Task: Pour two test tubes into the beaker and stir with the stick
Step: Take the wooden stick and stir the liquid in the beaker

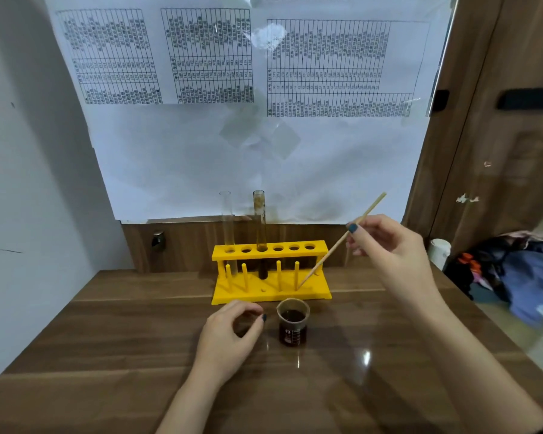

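Hands (229,336) beside beaker (292,324) (yellow rack (271,291) just behind)

Left hand (232,335) loosely curled, low; right hand (386,242) raised, pinching stick (342,241).
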`<state>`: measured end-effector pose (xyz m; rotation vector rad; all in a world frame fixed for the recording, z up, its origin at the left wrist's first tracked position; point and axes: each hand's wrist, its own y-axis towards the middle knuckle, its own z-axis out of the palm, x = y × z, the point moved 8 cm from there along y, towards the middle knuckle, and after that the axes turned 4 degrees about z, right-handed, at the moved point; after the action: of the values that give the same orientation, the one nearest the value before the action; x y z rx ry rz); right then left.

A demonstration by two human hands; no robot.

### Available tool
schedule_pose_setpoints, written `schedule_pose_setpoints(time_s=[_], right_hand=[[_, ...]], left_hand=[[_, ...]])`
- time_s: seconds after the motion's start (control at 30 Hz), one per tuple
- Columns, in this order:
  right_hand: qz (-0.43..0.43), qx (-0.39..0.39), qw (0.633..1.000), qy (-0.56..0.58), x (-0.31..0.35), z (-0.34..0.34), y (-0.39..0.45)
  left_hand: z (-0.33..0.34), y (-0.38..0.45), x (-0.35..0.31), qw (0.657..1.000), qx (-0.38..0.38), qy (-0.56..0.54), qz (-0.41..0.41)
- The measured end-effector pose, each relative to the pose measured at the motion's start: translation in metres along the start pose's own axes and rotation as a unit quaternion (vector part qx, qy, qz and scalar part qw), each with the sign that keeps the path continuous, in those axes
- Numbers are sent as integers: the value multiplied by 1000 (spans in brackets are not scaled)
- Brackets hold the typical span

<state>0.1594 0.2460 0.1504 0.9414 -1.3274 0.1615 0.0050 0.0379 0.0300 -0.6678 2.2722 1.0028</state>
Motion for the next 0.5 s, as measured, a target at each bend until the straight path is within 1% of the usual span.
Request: schedule_pose_setpoints(time_s=[0.1, 0.27, 0.4, 0.5], right_hand=[[20, 32, 999, -20, -9, 6, -5], [26, 88, 990, -106, -18, 32, -8], [11, 126, 975, -183, -25, 60, -10], [-21, 126, 967, -221, -22, 67, -8]], left_hand=[[-1, 0, 0, 1000, -7, 9, 0], [-6, 1, 3, 999, -44, 17, -7], [-6, 1, 5, 999, -46, 16, -7], [-7, 1, 5, 999, -48, 14, -6]])
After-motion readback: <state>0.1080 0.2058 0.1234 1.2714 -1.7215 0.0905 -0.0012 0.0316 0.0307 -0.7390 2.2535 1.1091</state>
